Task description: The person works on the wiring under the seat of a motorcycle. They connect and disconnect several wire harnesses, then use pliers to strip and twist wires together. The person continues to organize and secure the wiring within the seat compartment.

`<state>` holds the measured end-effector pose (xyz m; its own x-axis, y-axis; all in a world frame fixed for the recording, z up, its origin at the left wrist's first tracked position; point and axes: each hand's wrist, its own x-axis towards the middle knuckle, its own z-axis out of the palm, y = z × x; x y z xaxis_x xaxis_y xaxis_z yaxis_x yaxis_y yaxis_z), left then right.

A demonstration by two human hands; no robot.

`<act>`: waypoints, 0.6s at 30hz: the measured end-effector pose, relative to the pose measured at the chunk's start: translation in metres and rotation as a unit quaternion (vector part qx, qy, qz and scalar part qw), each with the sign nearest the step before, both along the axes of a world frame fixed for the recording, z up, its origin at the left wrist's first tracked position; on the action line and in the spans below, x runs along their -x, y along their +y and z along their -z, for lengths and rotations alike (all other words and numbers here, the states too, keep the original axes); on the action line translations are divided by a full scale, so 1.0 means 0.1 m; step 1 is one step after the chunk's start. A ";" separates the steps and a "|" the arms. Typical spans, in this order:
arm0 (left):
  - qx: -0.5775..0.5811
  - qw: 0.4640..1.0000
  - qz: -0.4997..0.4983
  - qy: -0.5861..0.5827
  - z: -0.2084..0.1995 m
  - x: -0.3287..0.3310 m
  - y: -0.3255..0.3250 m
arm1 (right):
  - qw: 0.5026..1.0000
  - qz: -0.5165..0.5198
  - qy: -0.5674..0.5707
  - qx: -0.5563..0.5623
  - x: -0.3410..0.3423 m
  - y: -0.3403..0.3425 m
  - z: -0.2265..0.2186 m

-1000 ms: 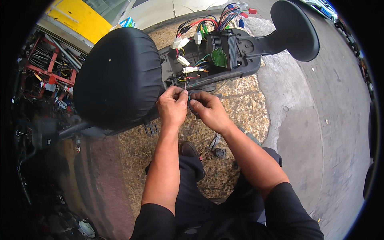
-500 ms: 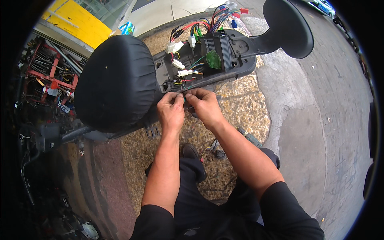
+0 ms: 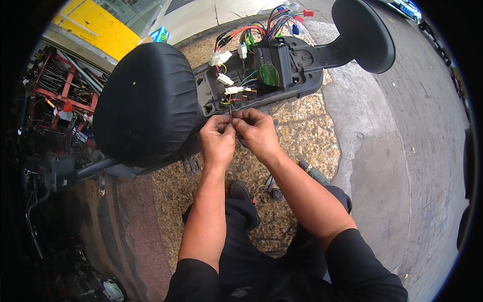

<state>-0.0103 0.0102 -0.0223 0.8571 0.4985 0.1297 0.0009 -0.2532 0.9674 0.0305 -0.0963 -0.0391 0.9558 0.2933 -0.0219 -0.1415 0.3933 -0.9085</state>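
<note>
My left hand (image 3: 218, 141) and my right hand (image 3: 256, 132) meet at the near edge of a scooter's black under-seat tray (image 3: 309, 86). Both pinch thin wires (image 3: 231, 106) that rise from the tray between my fingertips; the exact contact is hidden. Just beyond lie white plug connectors (image 3: 233, 90) on coloured leads. A black finned controller box (image 3: 283, 64) with a green oval label sits in the tray. From its far side a bundle of coloured wires (image 3: 261, 31) with red, blue and green plugs fans out.
A black padded seat (image 3: 146, 103) stands left of my hands, and a smaller black pad (image 3: 363, 38) at the far right. Tools fill a red rack (image 3: 63, 98) at the left. On the ground near my right leg lies a green power drill (image 3: 317, 175).
My fingers have shifted slightly on the wires, and my left hand has moved a little to the right, closer against the right. The scooter parts have stayed put.
</note>
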 end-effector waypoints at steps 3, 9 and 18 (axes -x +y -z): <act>-0.014 1.000 -0.005 0.015 0.00 0.00 0.00 | 0.999 0.029 -0.019 0.025 0.00 0.04 0.04; -0.034 0.999 -0.012 0.027 -0.03 0.00 0.01 | 0.991 0.067 -0.054 0.100 0.03 0.08 0.02; -0.050 0.996 0.005 0.070 -0.13 0.01 -0.04 | 0.994 0.082 0.071 -0.012 0.09 0.21 0.03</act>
<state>-0.0111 0.0065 -0.0094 0.8748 0.4811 0.0573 0.1307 -0.3482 0.9283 0.0213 -0.0757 -0.0421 0.9787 0.1359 -0.1540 -0.1991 0.4428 -0.8742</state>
